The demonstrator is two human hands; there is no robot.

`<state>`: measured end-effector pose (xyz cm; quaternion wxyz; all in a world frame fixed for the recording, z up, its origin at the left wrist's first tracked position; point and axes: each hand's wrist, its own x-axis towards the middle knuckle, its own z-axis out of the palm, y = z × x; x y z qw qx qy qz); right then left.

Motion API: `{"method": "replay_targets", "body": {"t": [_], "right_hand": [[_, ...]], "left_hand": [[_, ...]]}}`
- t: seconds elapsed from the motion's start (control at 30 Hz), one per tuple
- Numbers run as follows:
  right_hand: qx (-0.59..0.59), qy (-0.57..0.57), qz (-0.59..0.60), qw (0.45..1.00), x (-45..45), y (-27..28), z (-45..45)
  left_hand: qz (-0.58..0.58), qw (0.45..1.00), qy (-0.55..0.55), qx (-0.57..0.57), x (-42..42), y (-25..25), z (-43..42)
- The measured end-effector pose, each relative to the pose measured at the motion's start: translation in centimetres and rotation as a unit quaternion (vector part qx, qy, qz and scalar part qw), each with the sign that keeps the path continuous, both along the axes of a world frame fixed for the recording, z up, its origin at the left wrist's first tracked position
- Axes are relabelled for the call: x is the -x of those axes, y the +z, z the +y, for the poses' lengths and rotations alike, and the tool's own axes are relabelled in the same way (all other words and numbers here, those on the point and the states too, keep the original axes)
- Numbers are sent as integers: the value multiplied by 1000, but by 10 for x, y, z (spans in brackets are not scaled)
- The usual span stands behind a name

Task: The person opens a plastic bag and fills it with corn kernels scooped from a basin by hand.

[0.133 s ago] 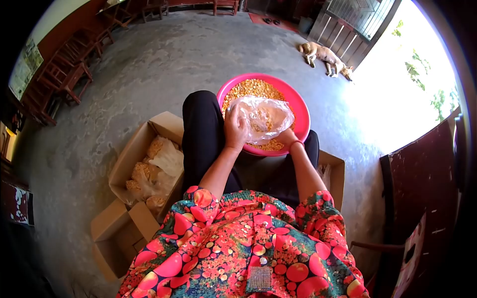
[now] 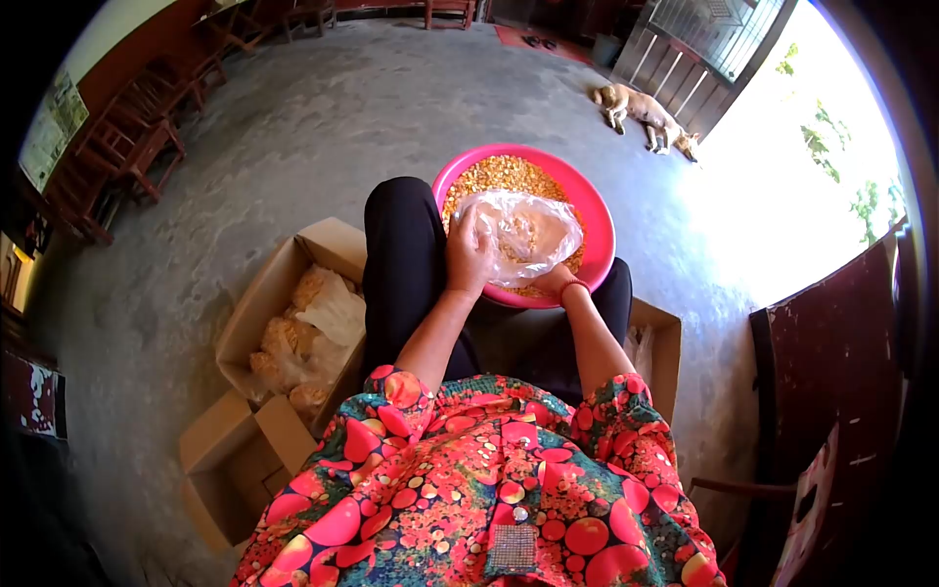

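A pink basin [image 2: 599, 235] full of yellow corn kernels [image 2: 504, 174] rests by my knees. Over it a clear plastic bag [image 2: 559, 231] is held with its mouth spread, some kernels showing inside. My left hand [image 2: 469, 256] is closed on the bag's left edge, fingers up along the plastic. At the lower right of the bag is my right hand [image 2: 556, 281], low by the basin's near rim. Its fingers are hidden under or behind the bag, so I cannot tell whether they grip it.
To my left an open cardboard box [image 2: 245, 328] holds several filled plastic bags [image 2: 284, 338]. Another open box [image 2: 220, 479] stands nearer me. A further box [image 2: 665, 352] is by my right leg. A dog [image 2: 646, 112] lies near the doorway. Wooden chairs [image 2: 137, 147] line the left wall.
The whole view has shifted slightly, with the basin, bag and dog a little further right. My left hand keeps its hold on the bag.
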<state>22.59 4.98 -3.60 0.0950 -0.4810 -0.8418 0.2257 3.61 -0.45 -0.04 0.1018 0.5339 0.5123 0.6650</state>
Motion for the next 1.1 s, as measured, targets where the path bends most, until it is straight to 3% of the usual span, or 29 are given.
{"method": "replay_targets", "body": {"t": [0.13, 0.2, 0.27, 0.4, 0.5, 0.53, 0.57, 0.6, 0.63, 0.7, 0.77, 0.83, 1.0, 1.07, 1.1], "right_hand": [[174, 6, -43, 984, 4, -37, 8], [202, 8, -48, 978, 22, -8, -2], [95, 55, -129, 986, 40, 16, -13], [78, 69, -88, 991, 45, 10, -11], [152, 83, -102, 980, 30, -17, 11], [279, -24, 5, 960, 25, -24, 17], [394, -130, 112, 903, 23, -27, 21], [450, -151, 215, 853, 24, -10, 16], [449, -151, 216, 854, 24, 7, 8], [375, -212, 362, 826, 28, 35, -11], [305, -175, 365, 862, 25, 37, -12], [419, -245, 543, 685, 25, 43, -12], [399, -282, 583, 649, 11, 16, 6], [391, -279, 671, 565, 7, 13, 6], [391, -278, 670, 566, 6, 16, 4]], "left_hand": [[15, 999, -15, 33, 13, -7, -1], [27, 999, -9, 39, 19, -9, 3], [36, 998, -21, 45, 26, -11, 8], [45, 997, -28, 53, 32, -13, 10], [48, 997, -36, 55, 32, -13, 9], [48, 997, -31, 52, 32, -14, 9], [47, 997, -25, 49, 32, -14, 10], [48, 997, -25, 49, 32, -12, 9], [42, 997, -27, 56, 33, -11, 8], [35, 997, -28, 64, 32, -11, 8], [30, 997, -27, 64, 31, -12, 9], [36, 997, -28, 63, 31, -12, 8], [44, 996, -25, 68, 31, -11, 7], [46, 996, -25, 71, 32, -13, 8], [45, 996, -23, 70, 32, -14, 9]]}}
